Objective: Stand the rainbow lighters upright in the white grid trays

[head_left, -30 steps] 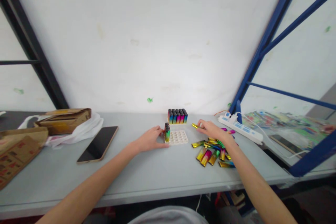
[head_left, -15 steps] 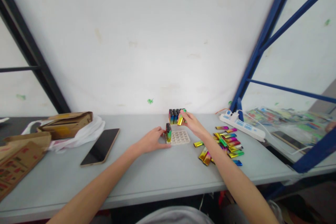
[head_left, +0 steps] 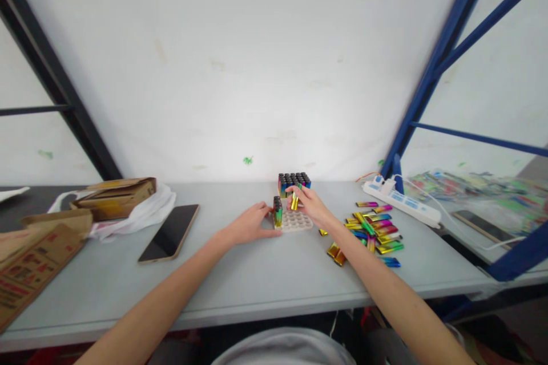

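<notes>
Between the thumb and fingers of my right hand (head_left: 313,206) is a shiny gold-and-green lighter (head_left: 295,201), nearly upright above a pale tray with round holes (head_left: 297,221). My left hand (head_left: 252,223) grips the tray's left side, thumb at the front corner and fingers farther back. A row of black-topped lighters (head_left: 278,214) stands along that side, close to those fingers. Behind the tray, a block of upright lighters (head_left: 294,178) with black tops is partly covered by my right hand. To the right lies a loose pile of metallic coloured lighters (head_left: 377,228), some under my right forearm.
A dark-screened phone (head_left: 170,234) lies left of my hands. Beyond it are an open cardboard box (head_left: 115,199) on a white plastic bag (head_left: 148,217) and another carton (head_left: 43,256). A white power strip (head_left: 402,203) with plugs sits at right, beside a blue metal frame (head_left: 422,80).
My right hand has brought the lighter from in front of the rear block to above the tray, and it is more upright. My left hand stays at the tray. The view has shifted slightly.
</notes>
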The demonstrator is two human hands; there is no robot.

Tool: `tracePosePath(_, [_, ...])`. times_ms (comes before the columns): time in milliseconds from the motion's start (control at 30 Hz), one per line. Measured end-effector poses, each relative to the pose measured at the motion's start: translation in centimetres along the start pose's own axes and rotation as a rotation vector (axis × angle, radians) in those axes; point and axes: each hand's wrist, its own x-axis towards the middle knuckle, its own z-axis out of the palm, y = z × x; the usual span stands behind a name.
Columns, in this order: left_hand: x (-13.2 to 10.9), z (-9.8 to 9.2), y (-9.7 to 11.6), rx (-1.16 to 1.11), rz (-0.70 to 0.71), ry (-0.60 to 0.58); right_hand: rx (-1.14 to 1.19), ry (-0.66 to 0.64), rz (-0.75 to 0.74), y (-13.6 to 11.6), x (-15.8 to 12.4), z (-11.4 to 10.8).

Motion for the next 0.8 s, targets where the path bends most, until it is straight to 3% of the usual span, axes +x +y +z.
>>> tracePosePath(233, [-0.1, -0.2, 0.1, -0.012, 0.007, 0.000, -0.237, 0.141, 0.026, 0.7, 0.0, 0.7])
tracePosePath(467, [-0.1, -0.1, -0.1, -0.001, 0.007, -0.005, -0.647, 0.357, -0.118, 0.8, -0.1, 0.7])
tracePosePath(800, [-0.1, -0.2, 0.0, -0.005, 0.010, -0.002, -0.711, 0.385, -0.193, 0.3, -0.5, 1.2])
